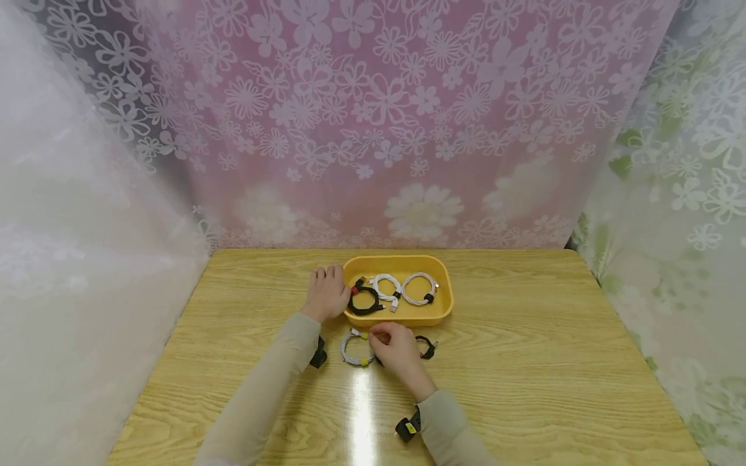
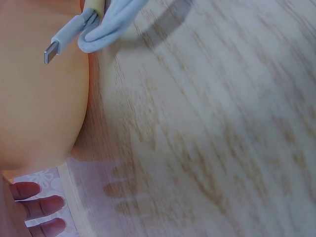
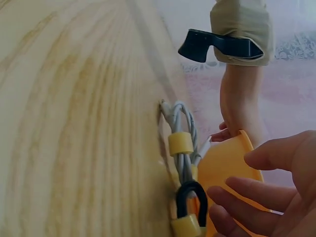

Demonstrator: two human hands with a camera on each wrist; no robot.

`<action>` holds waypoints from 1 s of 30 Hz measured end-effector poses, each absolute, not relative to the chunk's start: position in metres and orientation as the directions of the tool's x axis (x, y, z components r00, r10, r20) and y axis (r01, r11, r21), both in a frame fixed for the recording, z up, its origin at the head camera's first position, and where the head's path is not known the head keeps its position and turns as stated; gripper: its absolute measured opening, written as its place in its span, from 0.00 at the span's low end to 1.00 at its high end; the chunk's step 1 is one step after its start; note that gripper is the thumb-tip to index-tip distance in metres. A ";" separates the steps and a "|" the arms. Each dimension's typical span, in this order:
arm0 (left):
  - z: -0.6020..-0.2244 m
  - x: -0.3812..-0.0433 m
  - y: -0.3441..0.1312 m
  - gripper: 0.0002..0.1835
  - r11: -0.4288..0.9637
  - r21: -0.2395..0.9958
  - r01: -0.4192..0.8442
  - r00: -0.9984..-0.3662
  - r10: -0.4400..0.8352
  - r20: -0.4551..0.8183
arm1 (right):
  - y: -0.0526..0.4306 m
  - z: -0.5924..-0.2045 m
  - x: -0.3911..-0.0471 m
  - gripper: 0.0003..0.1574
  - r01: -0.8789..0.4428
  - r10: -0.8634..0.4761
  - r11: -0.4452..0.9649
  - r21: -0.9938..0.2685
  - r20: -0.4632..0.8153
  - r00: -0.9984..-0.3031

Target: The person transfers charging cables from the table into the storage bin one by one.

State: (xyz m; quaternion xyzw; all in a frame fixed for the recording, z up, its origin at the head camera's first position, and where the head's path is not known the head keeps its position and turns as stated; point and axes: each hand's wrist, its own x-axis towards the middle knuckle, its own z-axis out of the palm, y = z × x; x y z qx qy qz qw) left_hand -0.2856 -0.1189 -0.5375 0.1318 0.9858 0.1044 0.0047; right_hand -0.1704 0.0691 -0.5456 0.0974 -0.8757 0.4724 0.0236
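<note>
A yellow bin (image 1: 416,321) holds a black coiled cable (image 1: 364,312) and two white coiled cables (image 1: 419,304). Against its left end rests my left hand (image 1: 327,294); in the left wrist view its fingers (image 2: 47,206) extend loosely past the bin wall. My right hand (image 1: 397,351) hovers just in front of the bin, over the cables lying there. Its thumb and fingers (image 3: 256,190) are parted with nothing between them. Beneath and beside it lie a grey-white coiled cable (image 3: 185,168) with yellow ties and a black coiled cable (image 1: 430,349), both partly covered by the hand.
All of this sits on a wood-grain table (image 1: 524,362). A pink flowered curtain (image 1: 396,129) hangs along the back edge, with pale sheets at both sides. Each wrist wears a black strap camera (image 1: 408,426).
</note>
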 end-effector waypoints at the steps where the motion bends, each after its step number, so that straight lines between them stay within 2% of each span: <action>1: -0.537 -0.285 -0.119 0.16 0.943 0.210 0.259 -0.965 0.261 0.021 | 0.068 -0.548 -0.170 0.09 -0.190 -0.142 0.541 -0.819 0.133 -0.981; 11: -0.538 -0.285 -0.119 0.13 0.941 0.216 0.262 -0.965 0.262 0.030 | 0.057 -0.563 -0.170 0.09 -0.251 -0.094 0.721 -0.646 0.267 -0.959; 18: -0.539 -0.285 -0.120 0.11 0.933 0.232 0.276 -0.961 0.274 0.038 | 0.052 -0.567 -0.172 0.10 -0.183 -0.053 0.768 -0.613 0.224 -0.973; 30: -0.544 -0.290 -0.121 0.12 0.935 0.233 0.267 -0.962 0.271 0.014 | 0.048 -0.568 -0.172 0.06 -0.161 -0.056 0.806 -0.569 0.197 -0.979</action>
